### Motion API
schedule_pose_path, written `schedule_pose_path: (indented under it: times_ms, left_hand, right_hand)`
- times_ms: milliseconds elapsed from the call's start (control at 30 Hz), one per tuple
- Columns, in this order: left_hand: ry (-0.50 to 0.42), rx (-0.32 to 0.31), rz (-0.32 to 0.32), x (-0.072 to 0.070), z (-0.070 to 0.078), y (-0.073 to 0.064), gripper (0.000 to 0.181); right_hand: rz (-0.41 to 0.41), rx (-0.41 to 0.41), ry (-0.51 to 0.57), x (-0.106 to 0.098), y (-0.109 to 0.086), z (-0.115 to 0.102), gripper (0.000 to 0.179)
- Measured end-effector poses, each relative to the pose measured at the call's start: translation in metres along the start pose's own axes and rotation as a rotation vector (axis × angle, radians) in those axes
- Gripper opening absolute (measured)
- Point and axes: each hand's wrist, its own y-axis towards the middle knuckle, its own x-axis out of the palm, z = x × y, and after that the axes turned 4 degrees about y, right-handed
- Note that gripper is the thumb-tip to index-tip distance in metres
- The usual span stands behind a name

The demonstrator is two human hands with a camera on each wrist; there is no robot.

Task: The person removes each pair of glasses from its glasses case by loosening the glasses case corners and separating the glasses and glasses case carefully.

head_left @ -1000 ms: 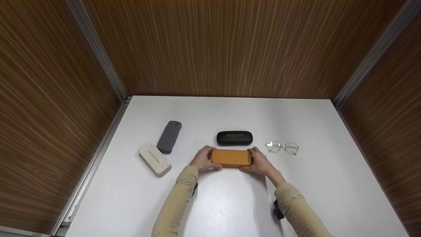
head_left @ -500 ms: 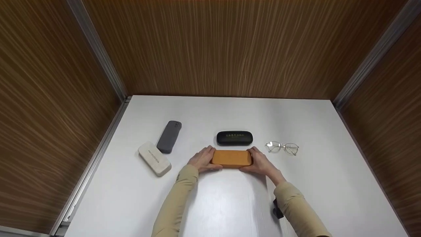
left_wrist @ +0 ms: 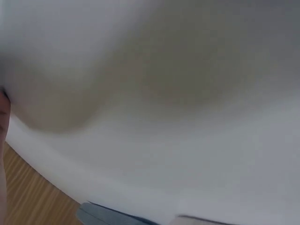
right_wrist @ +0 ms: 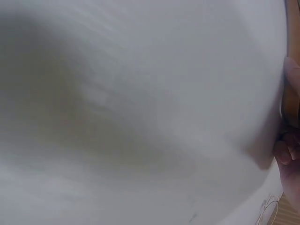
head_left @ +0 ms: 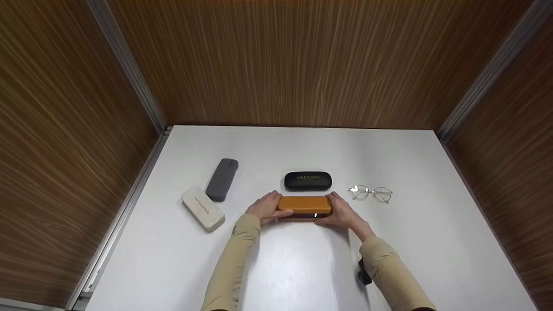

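Note:
An orange glasses case (head_left: 305,203) sits on the white table between both hands. Its lid is slightly raised, with a dark gap along the front. The left hand (head_left: 264,208) grips the left end, fingers behind and thumb at the front of the lid. At the opposite end, the right hand (head_left: 343,214) holds the case with its thumb low at the front corner. The right wrist view catches only the end of the orange case (right_wrist: 291,108) and part of the right hand (right_wrist: 291,173). A sliver of the left hand (left_wrist: 3,136) edges into the left wrist view.
Just behind the orange case lies a black glasses case (head_left: 308,181) with gold lettering. Thin-framed glasses (head_left: 370,193) rest to the right. On the left are a grey case (head_left: 222,179) and a whitish case (head_left: 203,209). Wood-grain panels (head_left: 276,65) enclose the table.
The orange case's lid has come up at the front, opening a dark gap. The left thumb has moved up with it; the right hand has stayed almost still.

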Motion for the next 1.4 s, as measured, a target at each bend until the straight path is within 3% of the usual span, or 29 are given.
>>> schedule_pose_path:
  times_ms: [133,300,533,700,867,1400]
  left_hand:
    - [-0.18,-0.048,-0.002,-0.001,-0.002,0.003,0.071]
    - [-0.423,-0.173,-0.044,-0.004,-0.002,0.005,0.08]
    - [-0.661,-0.293,-0.128,-0.006,0.001,0.007,0.087]
    - [-0.774,-0.32,-0.145,-0.005,0.001,0.007,0.088]
    - [-0.87,-0.336,-0.138,-0.005,0.004,0.005,0.088]
    - [-0.933,-0.343,-0.125,-0.006,0.011,0.003,0.082]
  right_hand:
    - [-0.008,0.002,0.049,-0.001,0.0,0.001,0.082]
    - [-0.03,0.018,0.097,-0.001,0.0,-0.002,0.092]
    - [-0.019,0.036,0.101,-0.001,0.001,-0.002,0.094]
    - [-0.027,0.074,0.101,0.0,0.001,-0.001,0.093]
    - [-0.024,0.06,0.105,-0.001,0.001,0.0,0.094]
    - [-0.035,0.019,0.117,0.001,0.0,0.001,0.096]
